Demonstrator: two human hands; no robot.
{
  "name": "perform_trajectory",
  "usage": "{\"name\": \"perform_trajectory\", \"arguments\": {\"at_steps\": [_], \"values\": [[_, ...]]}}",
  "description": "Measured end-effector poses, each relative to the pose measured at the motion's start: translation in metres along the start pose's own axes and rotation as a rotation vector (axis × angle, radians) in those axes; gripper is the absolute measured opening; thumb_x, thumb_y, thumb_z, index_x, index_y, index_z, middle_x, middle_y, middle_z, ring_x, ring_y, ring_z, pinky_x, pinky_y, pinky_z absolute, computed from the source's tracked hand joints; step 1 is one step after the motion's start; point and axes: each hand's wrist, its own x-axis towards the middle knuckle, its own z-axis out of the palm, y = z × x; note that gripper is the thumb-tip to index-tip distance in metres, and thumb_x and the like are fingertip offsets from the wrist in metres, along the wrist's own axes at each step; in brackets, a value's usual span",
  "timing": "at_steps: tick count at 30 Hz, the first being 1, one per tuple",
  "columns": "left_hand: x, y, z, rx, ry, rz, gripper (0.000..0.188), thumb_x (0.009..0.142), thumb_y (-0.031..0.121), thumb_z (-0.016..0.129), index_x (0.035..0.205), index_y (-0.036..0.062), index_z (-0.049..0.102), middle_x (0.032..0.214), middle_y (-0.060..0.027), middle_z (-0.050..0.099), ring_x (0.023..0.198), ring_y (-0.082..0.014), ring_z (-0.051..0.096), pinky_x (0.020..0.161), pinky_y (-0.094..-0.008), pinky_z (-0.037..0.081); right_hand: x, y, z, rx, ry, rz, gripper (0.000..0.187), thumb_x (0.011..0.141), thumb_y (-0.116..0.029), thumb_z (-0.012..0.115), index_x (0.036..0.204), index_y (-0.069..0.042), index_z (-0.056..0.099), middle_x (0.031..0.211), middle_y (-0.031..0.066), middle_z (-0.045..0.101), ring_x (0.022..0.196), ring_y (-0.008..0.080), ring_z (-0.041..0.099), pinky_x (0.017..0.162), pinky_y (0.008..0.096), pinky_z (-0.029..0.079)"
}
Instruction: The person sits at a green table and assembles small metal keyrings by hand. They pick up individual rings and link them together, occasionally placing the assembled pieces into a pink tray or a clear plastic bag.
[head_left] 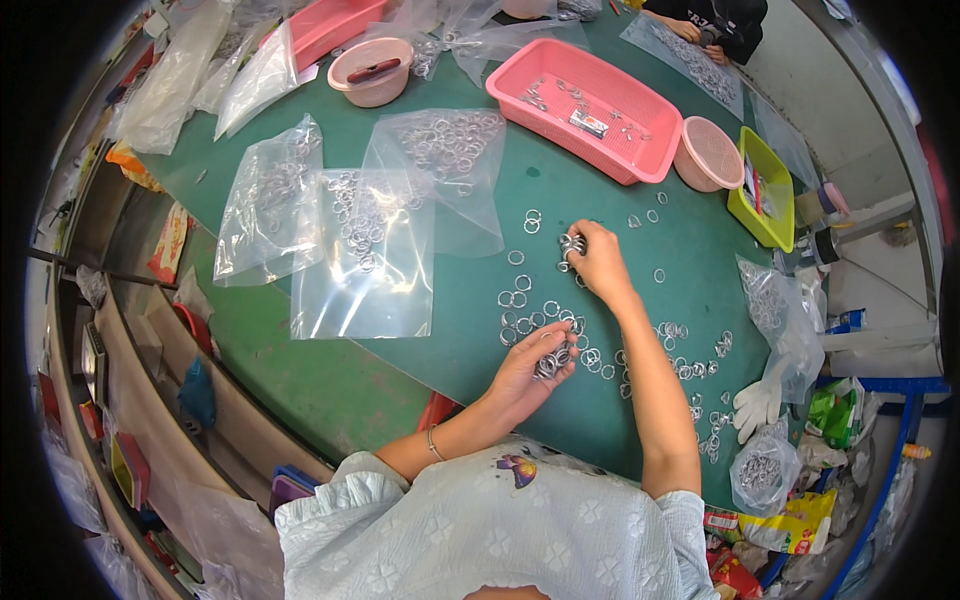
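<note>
rings (551, 366) in left fingers (536, 343), in right fingers (587, 238)

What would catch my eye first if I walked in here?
Probably the big pink basket across the green table, with a lime-green basket to its right. Nearer, silvery rings lie scattered around the person's left hand and right hand, each holding a cluster. Farther left, clear bags of rings overlap.

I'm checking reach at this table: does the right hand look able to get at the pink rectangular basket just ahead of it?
Probably yes: mainly green tabletop lies between the right hand and the pink rectangular basket, though that hand holds metal rings.
</note>
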Motion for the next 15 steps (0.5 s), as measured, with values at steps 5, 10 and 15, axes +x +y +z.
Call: {"name": "perform_trajectory", "arguments": {"at_steps": [5, 10, 15], "values": [[0.005, 0.004, -0.008, 0.019, -0.004, 0.064, 0.029, 0.087, 0.016, 0.059, 0.113, 0.0071, 0.052, 0.101, -0.006, 0.06, 0.092, -0.0173, 0.059, 0.081, -0.0306, 0.05, -0.015, -0.016, -0.027, 0.622, -0.264, 0.242, 0.018, 0.074, 0.002, 0.06, 0.092, 0.0, 0.057, 0.074, 0.0021, 0.062, 0.063, 0.006, 0.055, 0.051, 0.0218, 0.041], [0.014, 0.011, -0.007, 0.032, -0.011, 0.049, 0.029, 0.093, 0.026, 0.049, 0.114, 0.0058, 0.053, 0.103, -0.0061, 0.06, 0.097, -0.0179, 0.059, 0.089, -0.0376, 0.049, -0.058, -0.053, -0.039, 0.796, -0.462, 0.306, 0.022, 0.076, 0.006, 0.056, 0.097, 0.002, 0.054, 0.084, 0.0049, 0.062, 0.074, 0.0085, 0.059, 0.064, 0.0202, 0.048], [0.021, 0.012, -0.005, -0.07, -0.075, -0.045, 0.039, 0.096, 0.039, 0.034, 0.107, 0.0079, 0.055, 0.1, -0.0071, 0.061, 0.096, -0.0197, 0.059, 0.088, -0.0387, 0.047, -0.083, -0.082, -0.042, 0.249, -0.315, 0.053, 0.032, 0.068, 0.005, 0.06, 0.1, 0.002, 0.055, 0.088, 0.0115, 0.053, 0.064, 0.0204, 0.052, 0.061, 0.0315, 0.044]]}}
